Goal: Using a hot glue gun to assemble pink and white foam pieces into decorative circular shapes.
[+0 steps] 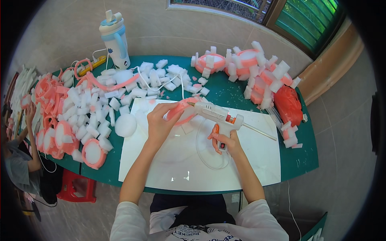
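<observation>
My left hand (161, 122) is closed on the edge of a pink foam ring (185, 117), held above the white board (161, 172). In my right hand (226, 140) is a white hot glue gun (213, 113), gripped by its handle. Its nozzle points left and meets the upper part of the ring, or lies just in front of it; I cannot tell which. A long translucent glue stick (259, 131) juts from the gun's back. The gun's thin cord loops down over the board. A round white foam disc (126, 125) lies left of my left hand.
White foam blocks (90, 116) and pink foam rings (93, 153) crowd the green table's left side. A bottle (115, 42) stands at the back. Assembled pink-and-white foam pieces (257, 72) and a red plastic bag (288, 104) lie right. Another person (24, 160) sits at far left beside a red stool (76, 188).
</observation>
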